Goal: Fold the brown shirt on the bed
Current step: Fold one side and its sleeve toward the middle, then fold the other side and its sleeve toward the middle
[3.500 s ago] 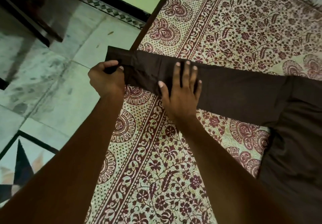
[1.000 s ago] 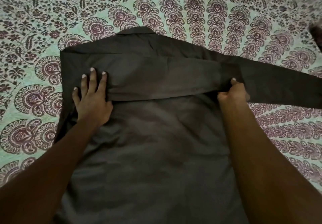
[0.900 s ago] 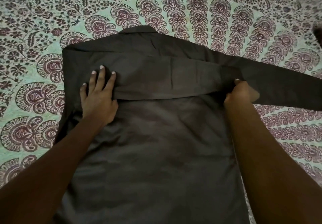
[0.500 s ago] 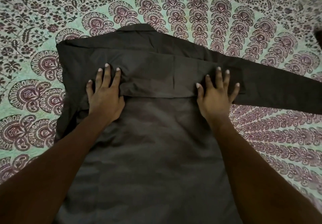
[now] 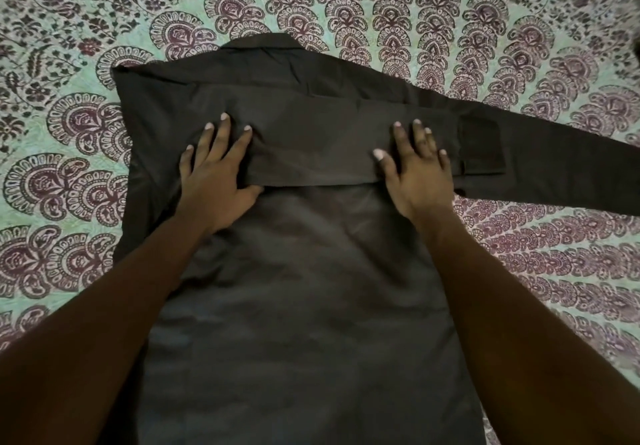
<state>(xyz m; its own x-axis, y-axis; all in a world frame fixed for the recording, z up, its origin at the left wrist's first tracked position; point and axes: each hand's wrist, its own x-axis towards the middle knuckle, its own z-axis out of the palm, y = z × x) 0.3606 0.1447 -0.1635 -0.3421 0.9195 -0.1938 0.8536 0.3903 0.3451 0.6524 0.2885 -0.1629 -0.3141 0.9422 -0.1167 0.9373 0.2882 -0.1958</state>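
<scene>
left hand [image 5: 218,181] flat, fingers spread, palm down on the folded sleeve [image 5: 311,146] left of centre, gripping nothing. right hand [image 5: 417,178] also flat and open, pressing the same sleeve toward its cuff [image 5: 481,148]. a second ago the right hand was pinched on the cuff end; now it has let go and both palms have slid inward, smoothing. so the left sleeve is laid across the back and set, first fold looks done.

shirt [image 5: 304,306] lies back-up at frame centre on the bed sheet [image 5: 519,271], collar [image 5: 258,42] at upper centre. other sleeve [image 5: 571,171] runs out flat to the right edge, not yet folded, likely next. left shirt edge is a bit rumpled near the sheet. open sheet on both sides and above; hem runs out of the bottom of frame, can't see it.
</scene>
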